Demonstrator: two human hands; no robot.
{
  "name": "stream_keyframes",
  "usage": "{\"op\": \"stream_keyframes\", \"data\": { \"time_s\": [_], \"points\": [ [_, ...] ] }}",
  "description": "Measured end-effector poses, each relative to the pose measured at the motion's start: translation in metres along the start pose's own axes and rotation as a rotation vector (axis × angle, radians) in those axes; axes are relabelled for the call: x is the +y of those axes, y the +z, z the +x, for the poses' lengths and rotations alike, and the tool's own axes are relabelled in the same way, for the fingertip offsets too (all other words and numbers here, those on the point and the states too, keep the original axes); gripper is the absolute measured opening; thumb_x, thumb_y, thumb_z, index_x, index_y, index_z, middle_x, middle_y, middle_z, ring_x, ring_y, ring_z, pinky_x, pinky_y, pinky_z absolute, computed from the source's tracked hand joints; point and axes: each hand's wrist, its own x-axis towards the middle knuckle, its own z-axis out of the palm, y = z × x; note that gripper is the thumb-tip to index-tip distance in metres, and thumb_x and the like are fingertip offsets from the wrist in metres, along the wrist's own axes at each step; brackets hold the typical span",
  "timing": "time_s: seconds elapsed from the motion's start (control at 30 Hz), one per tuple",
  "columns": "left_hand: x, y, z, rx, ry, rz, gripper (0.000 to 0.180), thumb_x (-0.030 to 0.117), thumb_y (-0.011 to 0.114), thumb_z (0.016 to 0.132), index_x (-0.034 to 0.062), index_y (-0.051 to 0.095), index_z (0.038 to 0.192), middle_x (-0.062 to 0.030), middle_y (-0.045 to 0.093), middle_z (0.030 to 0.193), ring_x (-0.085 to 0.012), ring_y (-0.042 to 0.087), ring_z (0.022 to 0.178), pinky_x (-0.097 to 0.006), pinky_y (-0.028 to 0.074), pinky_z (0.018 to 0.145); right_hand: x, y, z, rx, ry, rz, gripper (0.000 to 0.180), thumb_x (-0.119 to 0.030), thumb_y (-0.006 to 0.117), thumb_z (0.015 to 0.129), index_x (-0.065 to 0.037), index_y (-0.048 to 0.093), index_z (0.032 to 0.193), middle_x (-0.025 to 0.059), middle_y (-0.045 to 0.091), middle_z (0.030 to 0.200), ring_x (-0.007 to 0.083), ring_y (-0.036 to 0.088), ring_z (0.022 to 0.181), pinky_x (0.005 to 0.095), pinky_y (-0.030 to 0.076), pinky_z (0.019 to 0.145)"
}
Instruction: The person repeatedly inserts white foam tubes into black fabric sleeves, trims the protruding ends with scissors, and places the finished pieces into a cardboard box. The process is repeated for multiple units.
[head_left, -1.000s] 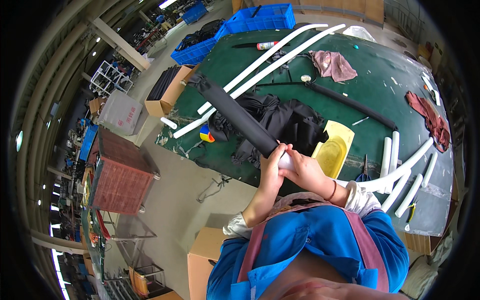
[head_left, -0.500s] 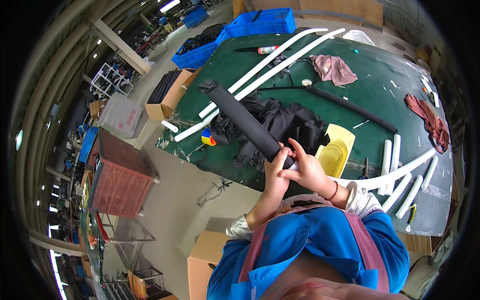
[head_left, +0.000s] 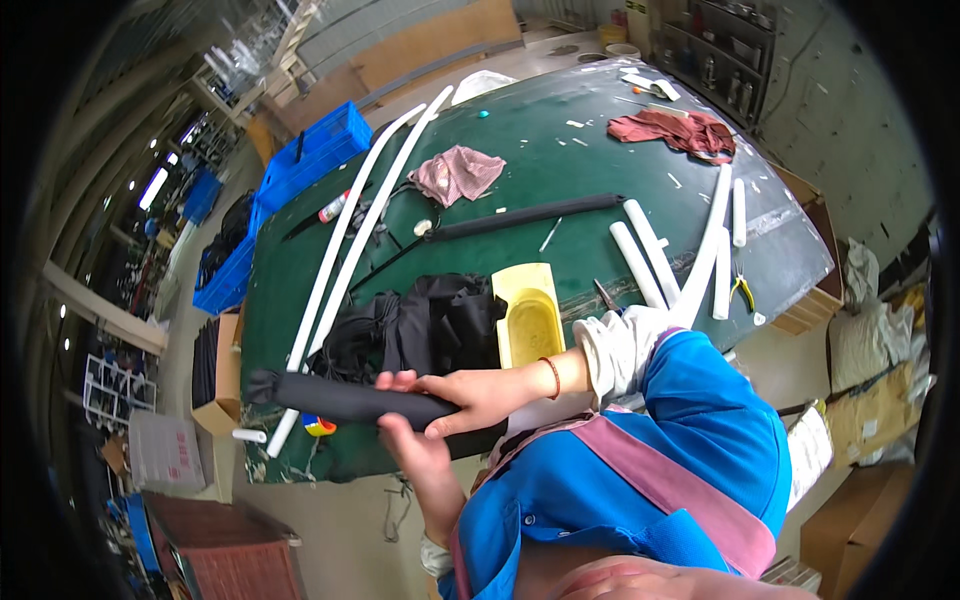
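Observation:
A long black fabric-covered tube (head_left: 330, 397) lies level in front of my chest, its far end pointing left over the edge of the green table (head_left: 560, 160). My right hand (head_left: 470, 395) wraps over the tube near its right end, with a thin bracelet on the wrist. From underneath, the fingers of my left hand (head_left: 412, 448) press against the same end. A heap of black fabric sleeves (head_left: 430, 325) sits on the table just behind the tube, beside a yellow tray (head_left: 530, 315).
Two long white pipes (head_left: 350, 230) run along the table's left side. A second black tube (head_left: 520, 215), short white tubes (head_left: 650, 250), a pink cloth (head_left: 455, 172), a red cloth (head_left: 685, 130) and pliers (head_left: 745, 290) lie on it. Blue crates (head_left: 310, 155) stand beyond; a cardboard box (head_left: 215, 370) sits left.
The black tube has swung from slanting up and away over the table to lying level across my front. Both hands stayed on its near end, and the view has turned.

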Motion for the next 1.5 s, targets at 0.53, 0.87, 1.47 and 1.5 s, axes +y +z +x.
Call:
{"op": "stream_keyframes", "data": {
  "time_s": [0.53, 0.87, 1.47, 1.5],
  "points": [
    [0.103, -0.152, -0.002, 0.363, 0.356, 0.492, 0.029, 0.012, 0.053, 0.095, -0.0030, 0.051, 0.120, -0.0096, 0.058, 0.111, -0.0146, 0.054, 0.097, -0.027, 0.042, 0.086, -0.027, 0.003, 0.025, -0.220, -0.208, -0.488, 0.069, -0.039, 0.059, 0.089, 0.002, 0.034, 0.138, 0.0197, 0.060, 0.093, 0.0342, 0.063, 0.074, 0.0393, 0.051, 0.064],
    [-0.005, -0.170, 0.003, 0.351, 0.263, 0.071, 0.016, 0.016, 0.060, 0.091, 0.0025, 0.053, 0.095, -0.0105, 0.059, 0.092, -0.0202, 0.055, 0.090, -0.034, 0.044, 0.085, -0.090, -0.037, 0.087, -0.053, -0.869, -1.657, 0.034, -0.018, 0.054, 0.084, -0.005, 0.061, 0.114, 0.0081, 0.054, 0.071, 0.0180, 0.053, 0.051, 0.0324, 0.043, 0.037],
    [-0.022, -0.140, 0.035, 0.228, 0.096, 0.113, 0.037, 0.028, 0.048, 0.098, 0.0000, 0.049, 0.122, -0.0109, 0.055, 0.120, -0.0203, 0.055, 0.107, -0.033, 0.042, 0.098, -0.027, 0.011, 0.003, -0.078, 0.509, 0.300, 0.062, -0.046, 0.053, 0.091, 0.009, 0.051, 0.120, 0.0208, 0.060, 0.107, 0.0274, 0.056, 0.105, 0.0343, 0.043, 0.090],
    [-0.018, -0.140, 0.031, 0.171, 0.111, 0.092, 0.034, 0.026, 0.051, 0.097, 0.0016, 0.051, 0.120, -0.0097, 0.057, 0.117, -0.0189, 0.055, 0.105, -0.033, 0.042, 0.098, -0.035, 0.007, 0.010, -0.089, 0.524, 0.272, 0.062, -0.046, 0.052, 0.091, 0.009, 0.051, 0.121, 0.0197, 0.060, 0.109, 0.0256, 0.056, 0.105, 0.0333, 0.042, 0.091]
  ]
}}
